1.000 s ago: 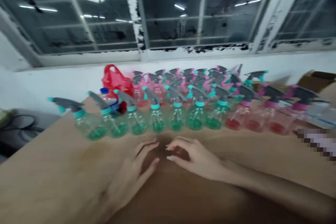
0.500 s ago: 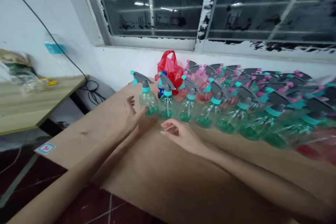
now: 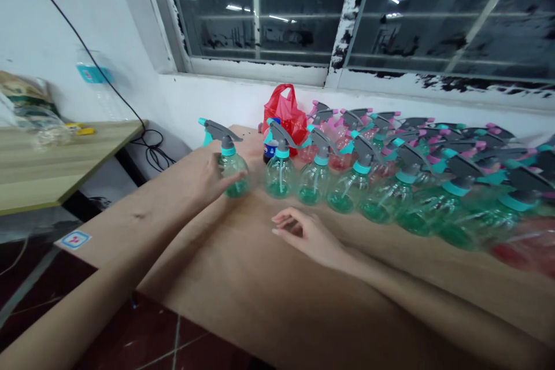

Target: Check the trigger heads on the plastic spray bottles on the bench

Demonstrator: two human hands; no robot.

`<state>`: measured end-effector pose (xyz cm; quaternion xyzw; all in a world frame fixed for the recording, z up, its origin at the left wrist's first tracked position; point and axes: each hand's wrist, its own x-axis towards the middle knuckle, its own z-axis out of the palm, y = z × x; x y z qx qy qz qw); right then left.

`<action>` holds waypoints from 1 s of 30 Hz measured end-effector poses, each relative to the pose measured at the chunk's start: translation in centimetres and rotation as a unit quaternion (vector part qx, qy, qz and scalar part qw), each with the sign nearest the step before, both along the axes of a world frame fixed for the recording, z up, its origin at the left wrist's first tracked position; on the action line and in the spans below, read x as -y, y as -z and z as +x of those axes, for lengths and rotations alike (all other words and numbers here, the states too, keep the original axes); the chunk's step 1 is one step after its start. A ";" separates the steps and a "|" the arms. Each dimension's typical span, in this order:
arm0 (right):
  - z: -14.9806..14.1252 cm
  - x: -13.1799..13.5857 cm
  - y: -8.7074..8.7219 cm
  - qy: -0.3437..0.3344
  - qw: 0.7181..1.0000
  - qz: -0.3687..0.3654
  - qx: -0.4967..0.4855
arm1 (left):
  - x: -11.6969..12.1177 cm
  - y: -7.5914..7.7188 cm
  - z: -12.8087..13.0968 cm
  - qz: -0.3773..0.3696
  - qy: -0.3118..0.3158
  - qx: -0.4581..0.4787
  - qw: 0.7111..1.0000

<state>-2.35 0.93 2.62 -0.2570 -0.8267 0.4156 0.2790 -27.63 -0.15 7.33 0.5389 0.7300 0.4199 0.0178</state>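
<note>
My left hand (image 3: pixel 212 181) is wrapped round the body of a clear green spray bottle (image 3: pixel 236 172) with a grey and turquoise trigger head. That bottle stands upright at the left end, a gap apart from the row. My right hand (image 3: pixel 306 237) hovers low over the table, fingers loosely curled, thumb apart, holding nothing. The nearest bottle to it in the front row is another green spray bottle (image 3: pixel 313 180). To the left of that one is a further green spray bottle (image 3: pixel 280 178).
Behind the front row stand many more spray bottles, some with pink nozzles (image 3: pixel 355 118). A red plastic bag (image 3: pixel 286 113) and a dark drink bottle (image 3: pixel 269 151) are at the back. The brown tabletop (image 3: pixel 217 277) ends at the left front. A second table (image 3: pixel 39 167) stands left.
My left hand has closed on the leftmost spray bottle and shifted it left, widening the gap to the row. My right hand stays loosely curled over the table.
</note>
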 end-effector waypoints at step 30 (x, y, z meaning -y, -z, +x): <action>18.6 0.3 -5.7 0.115 0.980 -0.062 -0.151 | 1.8 4.1 29.3 0.001 0.450 -0.083 0.889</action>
